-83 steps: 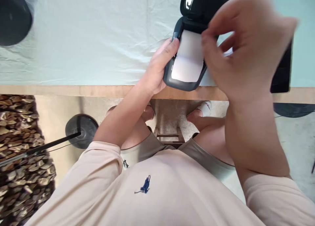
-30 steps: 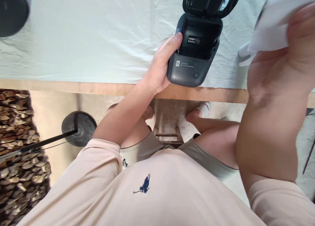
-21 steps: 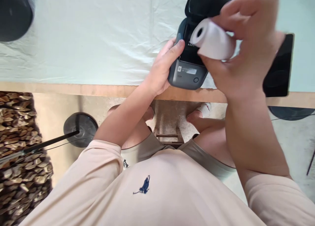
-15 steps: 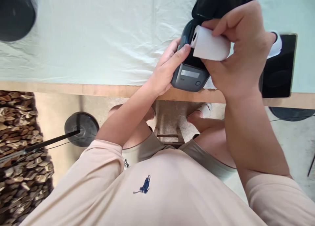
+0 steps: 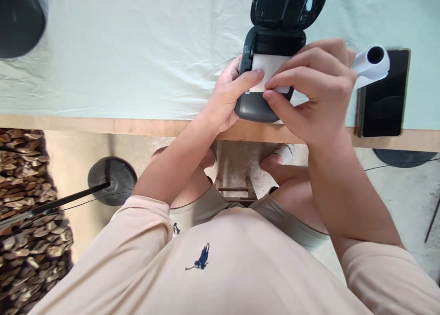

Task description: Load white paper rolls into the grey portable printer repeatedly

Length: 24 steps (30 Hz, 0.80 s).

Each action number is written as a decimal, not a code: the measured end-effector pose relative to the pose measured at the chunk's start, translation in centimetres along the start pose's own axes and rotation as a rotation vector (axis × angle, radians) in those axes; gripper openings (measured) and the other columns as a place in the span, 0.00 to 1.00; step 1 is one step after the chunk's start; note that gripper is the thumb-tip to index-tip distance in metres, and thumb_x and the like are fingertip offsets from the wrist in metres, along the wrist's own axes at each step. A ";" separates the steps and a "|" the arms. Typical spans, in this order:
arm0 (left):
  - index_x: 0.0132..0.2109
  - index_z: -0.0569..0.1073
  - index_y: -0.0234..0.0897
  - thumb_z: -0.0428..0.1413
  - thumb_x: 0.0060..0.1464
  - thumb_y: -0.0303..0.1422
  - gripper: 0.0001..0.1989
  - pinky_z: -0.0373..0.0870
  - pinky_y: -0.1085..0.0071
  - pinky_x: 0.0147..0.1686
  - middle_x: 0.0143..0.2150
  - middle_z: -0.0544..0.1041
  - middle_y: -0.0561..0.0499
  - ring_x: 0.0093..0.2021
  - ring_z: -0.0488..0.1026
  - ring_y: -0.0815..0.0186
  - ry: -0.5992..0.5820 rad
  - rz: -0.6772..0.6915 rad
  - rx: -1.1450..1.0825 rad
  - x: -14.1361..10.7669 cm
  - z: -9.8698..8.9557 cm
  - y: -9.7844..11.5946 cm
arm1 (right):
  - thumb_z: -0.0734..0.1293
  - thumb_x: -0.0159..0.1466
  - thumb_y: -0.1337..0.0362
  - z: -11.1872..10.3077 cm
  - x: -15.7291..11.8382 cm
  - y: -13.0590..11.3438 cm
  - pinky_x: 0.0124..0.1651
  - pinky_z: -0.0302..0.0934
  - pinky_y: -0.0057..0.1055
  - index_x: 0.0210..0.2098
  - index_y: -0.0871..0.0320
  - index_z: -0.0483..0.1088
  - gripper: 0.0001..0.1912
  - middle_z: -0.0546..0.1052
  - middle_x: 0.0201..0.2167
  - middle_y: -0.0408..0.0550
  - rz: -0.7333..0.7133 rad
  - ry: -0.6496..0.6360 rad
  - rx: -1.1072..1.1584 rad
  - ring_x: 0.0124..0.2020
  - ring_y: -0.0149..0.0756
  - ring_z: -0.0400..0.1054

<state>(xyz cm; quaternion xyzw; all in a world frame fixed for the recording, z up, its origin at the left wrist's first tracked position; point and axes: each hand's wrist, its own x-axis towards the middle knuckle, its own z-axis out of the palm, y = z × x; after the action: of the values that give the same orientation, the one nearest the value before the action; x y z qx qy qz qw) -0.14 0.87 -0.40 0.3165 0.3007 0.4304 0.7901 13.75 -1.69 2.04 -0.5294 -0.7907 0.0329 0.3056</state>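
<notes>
A small dark grey label printer [image 5: 256, 109] sits at the table's front edge, its black lid [image 5: 285, 6] swung up and back. White roll paper [image 5: 270, 65] lies inside the printer's bay. My left hand [image 5: 230, 93] holds the printer's left side, fingers around the casing and thumb resting on the paper. Over the right side of the bay is my right hand [image 5: 316, 86], its thumb and forefinger pinched at the paper's front edge. The far part of the paper's right side is hidden behind these fingers.
A second white paper roll [image 5: 376, 61] lies beside a dark phone [image 5: 385, 95] at the right. A black round object [image 5: 20, 22] stands at the far left. Below the wooden table edge [image 5: 137, 125] are a black stand base [image 5: 112, 180] and stacked firewood [image 5: 27, 205].
The paper roll held above the printer by my right hand has gone down into the bay. My right fingers have shifted to its front edge. The printer has turned slightly and its lid shows more.
</notes>
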 end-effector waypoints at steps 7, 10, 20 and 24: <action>0.40 0.62 0.45 0.50 0.40 0.22 0.19 0.63 0.73 0.33 0.27 0.67 0.57 0.28 0.66 0.74 -0.046 0.014 0.089 -0.5 0.5 0.3 | 0.54 0.53 0.57 0.6 0.7 0.6 0.40 0.54 0.15 0.46 0.58 0.46 0.23 0.53 0.47 0.45 0.289 0.211 0.480 0.46 0.16 0.54; 0.48 0.57 0.48 0.48 0.38 0.18 0.29 0.63 0.75 0.34 0.27 0.67 0.58 0.30 0.68 0.74 0.006 -0.044 0.120 -0.8 0.8 0.4 | 0.52 0.54 0.62 1.2 1.5 0.8 0.39 0.54 0.17 0.47 0.54 0.35 0.24 0.58 0.43 0.43 0.226 0.172 0.919 0.37 0.12 0.56; 0.51 0.53 0.49 0.48 0.38 0.18 0.32 0.61 0.82 0.26 0.28 0.67 0.58 0.25 0.66 0.79 -0.049 -0.007 0.172 -0.8 0.3 0.1 | 0.39 0.56 0.50 0.9 0.7 1.4 0.46 0.57 0.19 0.48 0.53 0.43 0.23 0.52 0.48 0.43 0.522 0.040 0.794 0.45 0.15 0.56; 0.46 0.58 0.46 0.44 0.45 0.25 0.20 0.64 0.80 0.28 0.34 0.68 0.56 0.33 0.69 0.74 -0.068 0.084 0.047 -0.8 0.7 0.2 | 0.53 0.52 0.53 1.5 0.2 0.8 0.47 0.58 0.18 0.47 0.50 0.44 0.24 0.54 0.47 0.40 0.405 -0.080 0.819 0.42 0.14 0.56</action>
<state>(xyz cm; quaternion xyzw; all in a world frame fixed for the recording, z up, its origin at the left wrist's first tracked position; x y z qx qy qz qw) -0.06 0.08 0.37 0.3616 0.2700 0.4450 0.7735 13.56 -0.77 0.57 -0.5073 -0.6042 0.4225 0.4462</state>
